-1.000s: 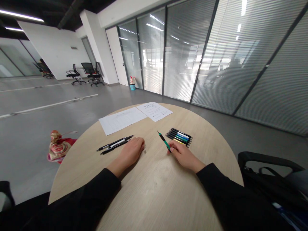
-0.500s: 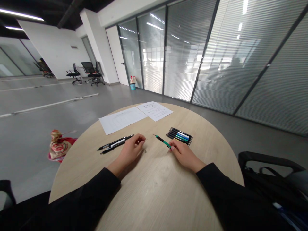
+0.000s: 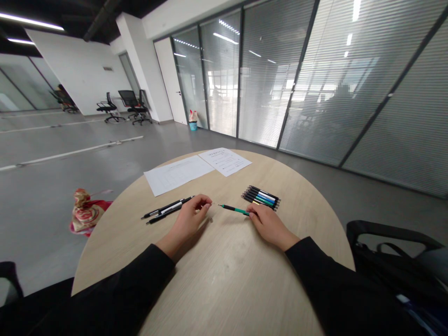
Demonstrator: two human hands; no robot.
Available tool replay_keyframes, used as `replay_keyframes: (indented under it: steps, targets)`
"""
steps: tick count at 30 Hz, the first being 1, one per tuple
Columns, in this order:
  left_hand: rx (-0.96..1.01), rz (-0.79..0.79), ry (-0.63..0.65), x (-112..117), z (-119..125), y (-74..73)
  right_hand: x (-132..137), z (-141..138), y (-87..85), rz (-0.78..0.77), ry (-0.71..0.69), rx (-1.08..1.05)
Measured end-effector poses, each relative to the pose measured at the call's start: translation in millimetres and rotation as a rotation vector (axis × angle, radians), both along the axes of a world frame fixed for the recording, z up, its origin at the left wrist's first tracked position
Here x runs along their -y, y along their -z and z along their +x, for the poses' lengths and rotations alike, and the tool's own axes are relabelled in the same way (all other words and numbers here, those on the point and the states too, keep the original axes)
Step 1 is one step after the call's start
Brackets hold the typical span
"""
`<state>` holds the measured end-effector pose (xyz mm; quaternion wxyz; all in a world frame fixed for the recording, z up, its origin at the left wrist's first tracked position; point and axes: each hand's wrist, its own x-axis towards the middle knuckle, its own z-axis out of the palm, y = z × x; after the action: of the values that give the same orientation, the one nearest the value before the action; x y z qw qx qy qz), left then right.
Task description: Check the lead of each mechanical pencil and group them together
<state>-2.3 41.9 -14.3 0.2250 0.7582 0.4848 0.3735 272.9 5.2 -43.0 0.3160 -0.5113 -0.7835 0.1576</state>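
My right hand (image 3: 268, 225) grips a green pen (image 3: 235, 209) by its rear end, holding it nearly level just above the round wooden table (image 3: 231, 275), tip pointing left. My left hand (image 3: 189, 219) rests on the table with fingers curled and thumb and forefinger pinched close to the pen's tip; whatever they hold is too small to make out. A tiny dark piece (image 3: 211, 218) lies on the table beside that hand. Two black pens (image 3: 167, 209) lie left of my left hand. A row of several pens (image 3: 261, 198) lies just beyond my right hand.
Two white paper sheets (image 3: 198, 169) lie at the table's far side. A black bag on a chair (image 3: 395, 266) stands at the right. A red and gold bag (image 3: 84, 212) sits on the floor at the left. Office chairs (image 3: 129, 106) stand far back by the glass walls.
My right hand has swung the green pen from pointing up and away to lying nearly level, tip toward my left hand. My left hand's fingers lifted into a pinch.
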Motion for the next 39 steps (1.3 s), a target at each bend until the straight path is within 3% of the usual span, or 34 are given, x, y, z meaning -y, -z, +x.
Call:
replay_keyframes:
  steps: [39]
  targets:
    - [-0.086, 0.013, 0.101, 12, 10, -9.2, 4, -3, -2.5, 0.012, -0.053, 0.022]
